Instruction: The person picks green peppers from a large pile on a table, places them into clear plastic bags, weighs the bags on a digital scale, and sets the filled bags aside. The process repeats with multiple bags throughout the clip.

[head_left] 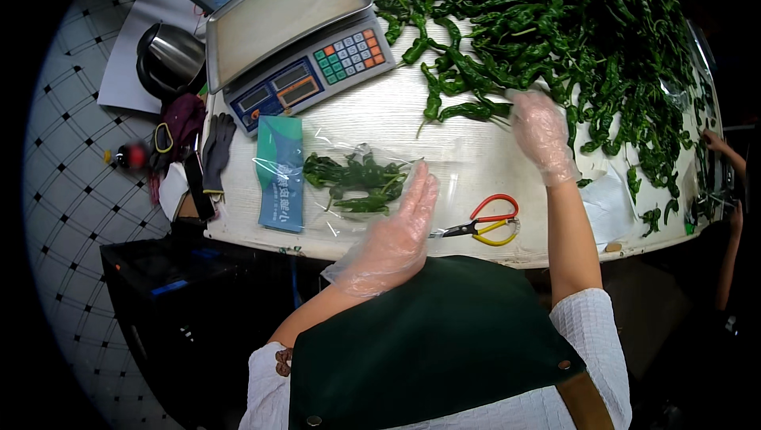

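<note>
My left hand (400, 228), in a clear plastic glove, lies flat with its fingers stretched out. It rests along the open side of a clear plastic bag (361, 156) with several green peppers (365, 180) inside. My right hand (543, 135), gloved the same way, reaches to the near edge of a big heap of long wrinkled green peppers (555, 26). Its fingers are curled together at the end of a pepper (473, 110), and the fingertips are partly hidden. Scissors (487, 226) with a red and a yellow handle lie between my forearms.
A weighing scale (297, 73) with a metal pan stands at the back left. Beside the bag lies a blue-green printed packet (279, 175). Grey gloves (216, 152) lie at the table's left edge, near a steel kettle (170, 57). Another person's hand (717, 143) shows at far right.
</note>
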Tool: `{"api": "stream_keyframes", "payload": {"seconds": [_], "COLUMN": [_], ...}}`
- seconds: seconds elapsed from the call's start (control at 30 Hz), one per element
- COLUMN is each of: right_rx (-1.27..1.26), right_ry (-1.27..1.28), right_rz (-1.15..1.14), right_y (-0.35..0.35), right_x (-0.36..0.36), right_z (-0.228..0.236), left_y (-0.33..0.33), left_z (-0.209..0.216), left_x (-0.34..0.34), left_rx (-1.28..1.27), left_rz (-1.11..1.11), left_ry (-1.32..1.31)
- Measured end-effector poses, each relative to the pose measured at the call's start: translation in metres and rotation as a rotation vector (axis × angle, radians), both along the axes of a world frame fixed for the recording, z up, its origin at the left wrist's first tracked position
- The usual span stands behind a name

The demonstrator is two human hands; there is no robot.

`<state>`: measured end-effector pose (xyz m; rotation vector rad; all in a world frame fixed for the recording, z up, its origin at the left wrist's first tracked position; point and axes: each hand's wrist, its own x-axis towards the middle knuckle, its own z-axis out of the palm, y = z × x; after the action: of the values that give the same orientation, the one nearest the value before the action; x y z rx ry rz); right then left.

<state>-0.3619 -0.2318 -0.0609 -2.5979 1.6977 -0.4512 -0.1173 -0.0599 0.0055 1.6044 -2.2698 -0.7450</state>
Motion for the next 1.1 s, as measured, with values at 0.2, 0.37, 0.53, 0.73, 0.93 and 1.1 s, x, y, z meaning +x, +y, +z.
{"api": "stream_keyframes", "payload": {"seconds": [0.2,0.37,0.53,0.73,0.93,1.1], "right_rx": [0.169,0.466,0.812,0.673,0.717,0.733], "right_ry": [0.176,-0.18,-0.131,-0.858,-0.203,-0.158], "right_rz": [-0.017,0.183,0.433,0.728,0.431,0.487], "right_y": [0.011,0.055,0.081,0.078,0.049,0.06], "right_x": [-0.034,-0.04,0.026,0.158,0.203,0.208], "right_z": [-0.025,0.062,0.049,-0.013,-0.032,-0.023], "left_y": [-0.007,-0.007,-0.006,0.006,0.013,0.02], "left_z": [0.001,-0.01,-0.014,0.007,-0.005,-0.019], "left_x": [0.0,-0.005,-0.007,0.005,-0.002,0.001], "left_rx": [-0.024,-0.009,-0.167,-0.183,-0.166,-0.032], "left_rz": [0.061,0.151,0.135,0.104,0.049,0.222], "left_ry": [0.068,0.099,-0.009,-0.125,-0.149,0.023]}}
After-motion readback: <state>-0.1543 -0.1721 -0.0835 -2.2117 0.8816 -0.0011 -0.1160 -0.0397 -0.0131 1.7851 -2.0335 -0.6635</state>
